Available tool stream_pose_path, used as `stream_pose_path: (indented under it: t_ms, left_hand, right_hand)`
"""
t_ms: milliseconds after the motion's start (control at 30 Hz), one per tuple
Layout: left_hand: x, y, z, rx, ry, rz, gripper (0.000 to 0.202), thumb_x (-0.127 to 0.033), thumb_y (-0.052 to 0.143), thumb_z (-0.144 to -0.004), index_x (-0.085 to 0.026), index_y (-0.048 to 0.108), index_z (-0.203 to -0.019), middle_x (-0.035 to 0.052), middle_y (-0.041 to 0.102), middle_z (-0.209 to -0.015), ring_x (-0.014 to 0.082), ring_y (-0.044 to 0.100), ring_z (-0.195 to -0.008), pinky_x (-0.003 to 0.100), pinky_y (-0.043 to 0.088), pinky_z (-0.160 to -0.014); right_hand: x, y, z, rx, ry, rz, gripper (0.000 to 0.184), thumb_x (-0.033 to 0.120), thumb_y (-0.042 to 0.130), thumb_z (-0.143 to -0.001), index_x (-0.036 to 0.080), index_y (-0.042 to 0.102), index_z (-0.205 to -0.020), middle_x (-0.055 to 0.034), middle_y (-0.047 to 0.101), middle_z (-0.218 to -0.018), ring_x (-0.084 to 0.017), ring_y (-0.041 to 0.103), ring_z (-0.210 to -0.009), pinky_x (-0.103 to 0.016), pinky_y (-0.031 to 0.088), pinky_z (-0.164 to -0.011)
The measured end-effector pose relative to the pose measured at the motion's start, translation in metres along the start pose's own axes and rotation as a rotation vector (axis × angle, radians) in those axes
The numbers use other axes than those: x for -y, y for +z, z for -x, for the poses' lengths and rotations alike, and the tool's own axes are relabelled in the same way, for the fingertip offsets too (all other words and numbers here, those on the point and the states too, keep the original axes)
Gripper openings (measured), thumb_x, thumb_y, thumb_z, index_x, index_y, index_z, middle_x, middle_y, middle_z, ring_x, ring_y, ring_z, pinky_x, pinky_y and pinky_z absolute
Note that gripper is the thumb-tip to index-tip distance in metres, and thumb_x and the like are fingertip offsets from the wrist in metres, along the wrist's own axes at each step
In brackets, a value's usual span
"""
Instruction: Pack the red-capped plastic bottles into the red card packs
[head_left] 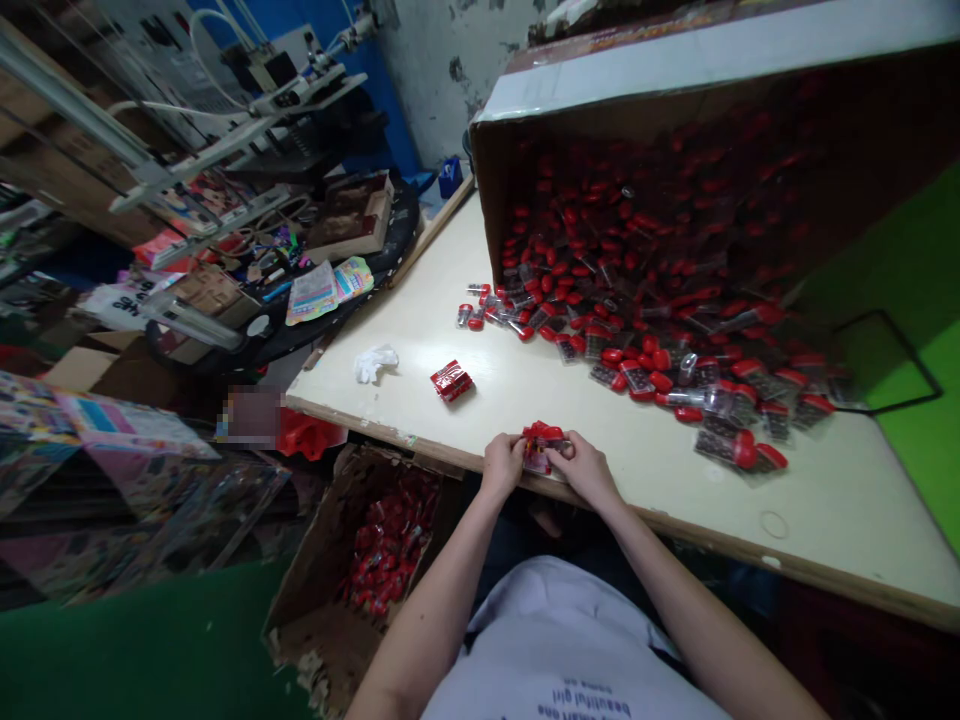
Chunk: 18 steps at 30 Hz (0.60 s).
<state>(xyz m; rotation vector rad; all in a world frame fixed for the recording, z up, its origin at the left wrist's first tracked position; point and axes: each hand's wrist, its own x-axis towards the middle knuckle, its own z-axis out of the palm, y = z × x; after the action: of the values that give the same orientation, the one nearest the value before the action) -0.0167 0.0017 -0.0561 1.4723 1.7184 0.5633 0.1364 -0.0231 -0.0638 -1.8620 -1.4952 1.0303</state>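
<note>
Pale T-shirt (559,650) with dark printed lettering fills the bottom of the view, and two bare forearms (442,610) reach from it to the near edge of the desk (825,510). There the left hand (502,465) and right hand (583,470) meet over a small red-and-clear packet (541,447); the fingers of both are closed, gripping it from either side and half hiding its shape. Farther in, another red packet (451,380) lies alone on the desktop, with a crumpled white glove (375,363) (or a tissue, it's hard to tell) to its left. Toward the far right corner, a cardboard box (491,190) lies tipped on its side — red-capped clear vials (637,375) spill from it across the desk. Below the near edge, an open carton (311,590) holds more red packets (386,545).
</note>
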Motion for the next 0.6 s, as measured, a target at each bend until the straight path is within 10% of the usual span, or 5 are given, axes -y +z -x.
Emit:
stream_pose_path:
  t_ms: [600]
  left_hand:
    - [-0.034, -0.018, 0.014, -0.070, -0.444, 1.031, 0.037, -0.040, 0.078, -0.048, -0.015, 0.052, -0.057, -0.0008, 0.061, -0.064, 0.0053, 0.044, -0.051, 0.021, 0.025, -0.050]
  right_hand:
    - [0.029, -0.028, 0.047, 0.087, -0.076, -0.371, 0.035, 0.044, 0.057, -0.077, 0.020, 0.056, -0.102, 0.0018, 0.054, -0.067, -0.012, 0.049, -0.056, -0.022, 0.040, -0.053]
